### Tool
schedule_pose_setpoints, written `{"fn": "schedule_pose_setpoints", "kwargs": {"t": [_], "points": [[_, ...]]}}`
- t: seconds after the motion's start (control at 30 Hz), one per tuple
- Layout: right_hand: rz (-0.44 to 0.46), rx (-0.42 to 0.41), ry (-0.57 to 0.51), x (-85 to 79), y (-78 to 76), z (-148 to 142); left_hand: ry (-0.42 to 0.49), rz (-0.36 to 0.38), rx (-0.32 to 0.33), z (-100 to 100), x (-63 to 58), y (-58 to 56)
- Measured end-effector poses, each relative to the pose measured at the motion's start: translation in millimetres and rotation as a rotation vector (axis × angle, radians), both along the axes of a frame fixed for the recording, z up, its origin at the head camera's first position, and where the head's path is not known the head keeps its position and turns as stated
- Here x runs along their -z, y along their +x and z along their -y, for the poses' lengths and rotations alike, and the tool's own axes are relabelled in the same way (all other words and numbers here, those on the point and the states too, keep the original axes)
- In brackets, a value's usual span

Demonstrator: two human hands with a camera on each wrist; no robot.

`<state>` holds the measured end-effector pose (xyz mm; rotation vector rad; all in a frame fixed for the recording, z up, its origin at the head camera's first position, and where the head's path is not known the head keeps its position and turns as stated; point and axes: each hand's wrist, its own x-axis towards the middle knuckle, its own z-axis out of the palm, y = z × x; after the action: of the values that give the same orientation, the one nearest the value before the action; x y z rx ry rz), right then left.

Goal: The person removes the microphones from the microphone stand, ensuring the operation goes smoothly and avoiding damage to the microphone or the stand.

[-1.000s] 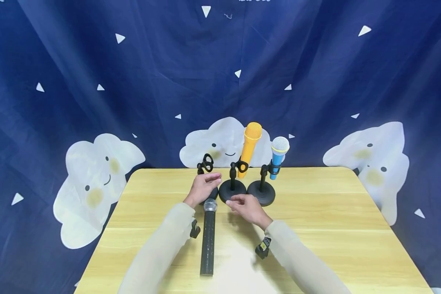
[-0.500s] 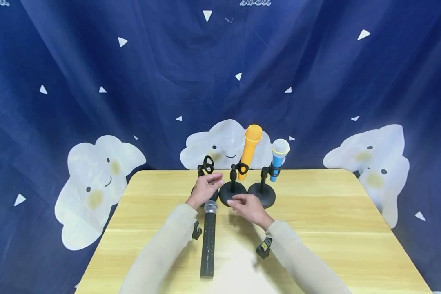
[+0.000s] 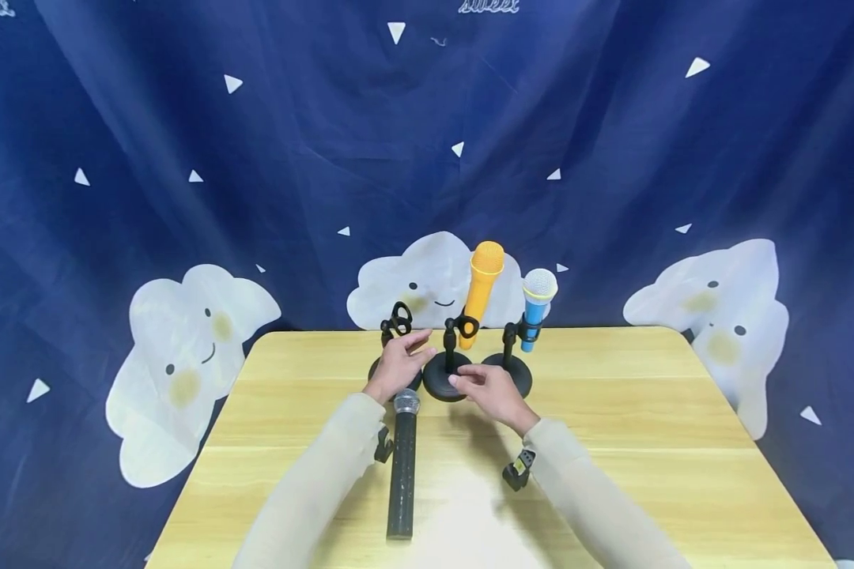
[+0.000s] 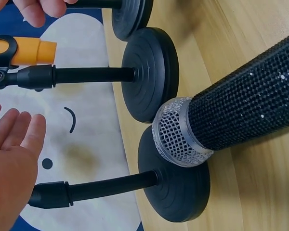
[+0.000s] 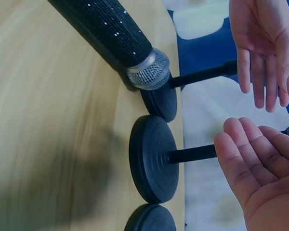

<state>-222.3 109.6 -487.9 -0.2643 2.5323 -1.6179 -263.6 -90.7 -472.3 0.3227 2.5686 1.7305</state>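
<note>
My left hand (image 3: 398, 367) hovers in front of the left microphone stand, fingers extended and holding nothing; that stand's black clip (image 3: 402, 318) has no microphone in it. My right hand (image 3: 496, 395) is before the middle and right stands, its fingers slightly bent and apart from everything. An orange microphone (image 3: 482, 284) leans in the middle stand's clip, above its round black base (image 4: 147, 74). The blue microphone (image 3: 533, 316) with a white head is in the right stand's clip. A black sparkly microphone (image 3: 402, 474) lies on the table, its silver head (image 4: 178, 132) at the left stand's base (image 4: 176, 192).
The three stands are lined up side by side near the back edge of the light wooden table (image 3: 633, 411). Behind it hangs a dark blue curtain (image 3: 299, 142) with white clouds and triangles. A small black device (image 3: 518, 470) is strapped at the right wrist.
My right hand has shifted slightly to the right and away from the table's front. The left hand has hardly moved. Microphones and stands stay where they were.
</note>
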Motion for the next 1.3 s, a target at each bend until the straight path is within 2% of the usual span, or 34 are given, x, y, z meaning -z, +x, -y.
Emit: {"fn": "schedule_pose_setpoints", "kwargs": {"t": [0.43,0.77,0.9,1.3], "points": [[-0.059,0.024,0.053,-11.2,-9.1,-13,0.045,0.042,0.000,-6,-2.4,-4.9],[-0.104,0.066,0.072,-20.6,-17.6,-22,0.026,0.058,0.008,-9,-8.7,-7.4],[-0.126,0.069,0.071,-22.3,-20.6,-25,0.016,0.043,0.022,-12,-10.7,-9.7],[-0.151,0.074,0.079,-31.3,-22.7,-31,0.009,0.008,0.012,-20,-13.2,-14.8]]}}
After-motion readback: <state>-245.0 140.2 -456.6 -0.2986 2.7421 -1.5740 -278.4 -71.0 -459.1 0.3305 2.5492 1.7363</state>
